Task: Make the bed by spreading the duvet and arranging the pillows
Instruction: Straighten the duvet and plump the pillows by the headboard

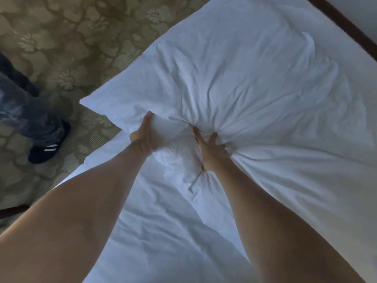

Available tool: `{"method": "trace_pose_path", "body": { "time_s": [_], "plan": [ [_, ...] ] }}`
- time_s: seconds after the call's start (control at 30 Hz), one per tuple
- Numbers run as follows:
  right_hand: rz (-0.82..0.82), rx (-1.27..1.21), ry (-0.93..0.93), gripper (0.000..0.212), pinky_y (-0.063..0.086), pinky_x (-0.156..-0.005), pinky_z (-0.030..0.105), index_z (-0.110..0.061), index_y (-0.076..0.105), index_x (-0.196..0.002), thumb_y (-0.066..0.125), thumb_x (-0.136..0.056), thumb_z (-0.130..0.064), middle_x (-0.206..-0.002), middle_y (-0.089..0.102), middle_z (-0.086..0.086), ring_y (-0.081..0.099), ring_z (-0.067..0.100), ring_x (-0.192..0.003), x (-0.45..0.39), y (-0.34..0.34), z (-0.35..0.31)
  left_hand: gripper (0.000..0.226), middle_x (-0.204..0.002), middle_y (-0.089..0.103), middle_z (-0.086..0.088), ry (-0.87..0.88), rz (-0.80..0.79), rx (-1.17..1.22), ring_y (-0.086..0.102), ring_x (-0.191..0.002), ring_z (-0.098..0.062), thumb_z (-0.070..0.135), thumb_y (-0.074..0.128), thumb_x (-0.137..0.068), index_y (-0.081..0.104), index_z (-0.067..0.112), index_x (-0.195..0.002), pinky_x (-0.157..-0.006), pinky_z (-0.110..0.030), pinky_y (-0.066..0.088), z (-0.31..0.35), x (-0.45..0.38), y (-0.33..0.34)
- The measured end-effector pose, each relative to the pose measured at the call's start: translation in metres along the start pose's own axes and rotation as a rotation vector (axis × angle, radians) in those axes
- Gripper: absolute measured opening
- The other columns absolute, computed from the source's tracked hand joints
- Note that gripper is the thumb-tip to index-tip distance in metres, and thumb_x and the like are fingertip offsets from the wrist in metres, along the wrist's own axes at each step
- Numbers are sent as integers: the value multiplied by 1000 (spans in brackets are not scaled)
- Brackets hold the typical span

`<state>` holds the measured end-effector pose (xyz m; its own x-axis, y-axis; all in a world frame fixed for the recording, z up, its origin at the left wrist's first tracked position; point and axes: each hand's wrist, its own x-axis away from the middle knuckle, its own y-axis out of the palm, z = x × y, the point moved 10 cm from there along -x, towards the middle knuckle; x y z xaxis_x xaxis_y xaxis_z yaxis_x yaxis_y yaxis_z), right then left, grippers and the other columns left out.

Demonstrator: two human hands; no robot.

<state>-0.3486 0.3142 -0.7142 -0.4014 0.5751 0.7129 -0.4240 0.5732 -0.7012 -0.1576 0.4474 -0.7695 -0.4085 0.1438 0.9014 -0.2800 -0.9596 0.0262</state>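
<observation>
Head cam view: both my arms are stretched out over the bed [163, 231], and I've got the white pillow [234, 78] by its near edge. My left hand [143, 137] is cupped round the left part of that edge, fingers [148, 119] curled into the fabric. My right hand [210, 152] has a bunched-up handful of pillowcase, fingers dug in so the creases fan out from it. The pillow sits on the white bedding, one corner poking out past the mattress edge over the flowery carpet [61, 48]. Somebody's leg and a dark striped shoe [49, 146] are on the left, and a dark wood strip [346, 25] runs top right.
</observation>
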Motion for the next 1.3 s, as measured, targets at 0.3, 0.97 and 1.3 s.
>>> {"method": "trace_pose_path", "body": {
  "time_s": [0.3, 0.97, 1.3],
  "plan": [
    [101, 13, 35, 96, 31, -105, 68, -44, -24, -148, 52, -97, -16, -162, -9, 18, 21, 54, -139, 10, -5, 0, 46, -92, 71, -7, 27, -13, 70, 68, -78, -27, 6, 72, -63, 68, 11, -109, -73, -51, 58, 41, 32, 37],
    [146, -433, 64, 68, 43, -98, 43, -20, 18, -153, 53, -96, -30, -148, 39, 4, 52, 33, -126, 299, 39, 114, 61, -142, 51, 2, 1323, -1034, -2268, 48, -130, -23, 18, 55, -89, 41, 38, -144, -101, -29, 41, -241, 439, 250],
    [477, -446, 186, 47, 44, -93, 36, -26, 46, -141, 50, -95, -19, -129, 59, 2, 56, 25, -119, 486, 123, 318, 52, -137, 49, -3, 1233, -841, -2635, 42, -133, -25, 15, 63, -85, 53, 38, -131, -103, -33, 39, -364, 454, 159]
  ]
}}
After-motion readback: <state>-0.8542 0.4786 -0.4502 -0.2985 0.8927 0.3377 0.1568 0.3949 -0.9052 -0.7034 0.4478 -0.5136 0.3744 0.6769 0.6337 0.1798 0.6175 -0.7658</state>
